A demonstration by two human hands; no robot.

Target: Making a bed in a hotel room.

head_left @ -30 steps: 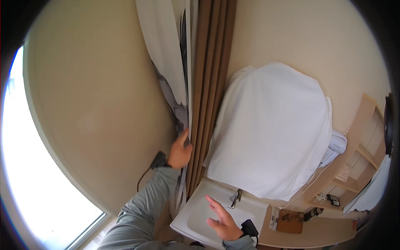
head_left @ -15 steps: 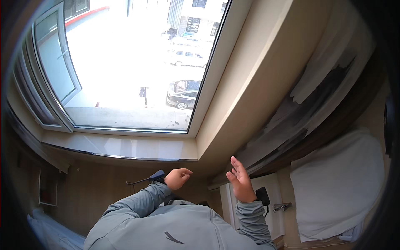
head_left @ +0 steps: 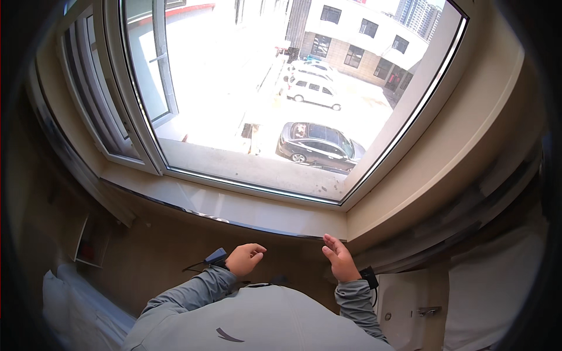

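grip: none | left hand (head_left: 244,258) curled, right hand (head_left: 338,261) open | below windowsill (head_left: 234,205)

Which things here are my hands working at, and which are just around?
In hand: left hand, loosely curled, empty; right hand, open, empty; window sill nearest both.
Around: window, white pillow, white cloth, dark car outside.

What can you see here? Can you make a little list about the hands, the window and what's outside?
left hand: loosely curled, holding nothing, below the window sill
right hand: open, fingers up, holding nothing, just under the sill's edge
window: big, with a side pane swung open on the left
outside: dark car and white car parked, a pale building behind
sleeves: grey
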